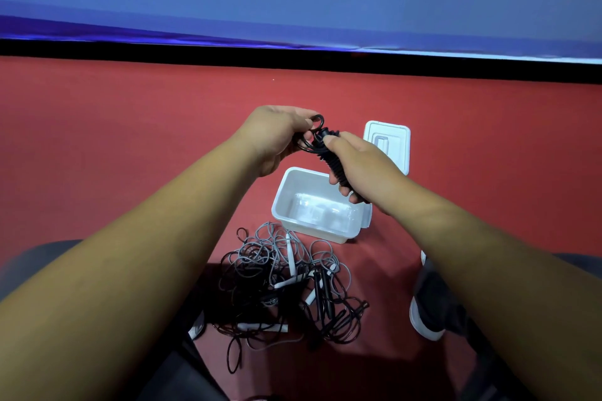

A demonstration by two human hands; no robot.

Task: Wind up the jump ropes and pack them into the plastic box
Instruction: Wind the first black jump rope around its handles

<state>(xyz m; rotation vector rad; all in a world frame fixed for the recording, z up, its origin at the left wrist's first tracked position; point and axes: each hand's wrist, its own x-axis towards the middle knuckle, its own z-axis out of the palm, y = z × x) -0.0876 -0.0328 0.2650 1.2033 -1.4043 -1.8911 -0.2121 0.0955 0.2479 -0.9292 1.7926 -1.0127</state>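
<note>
One black jump rope [325, 148], nearly wound, is clasped by the right grip [361, 166], left grip [277, 137] pinching its loop, over the empty white plastic box [311, 228]; tangled grey and black ropes [280, 283] lie unwound on the floor.

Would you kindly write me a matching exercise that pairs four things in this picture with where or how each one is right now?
Things:
1. plastic box
2. lid
3. wound black rope
4. tangled ropes

States:
a. gripped by the left hand and the right hand
b. open, with nothing inside
c. lying flat on the red floor, beyond the box
d. in a loose heap nearest the person

Pairs: 1-b, 2-c, 3-a, 4-d.
</note>
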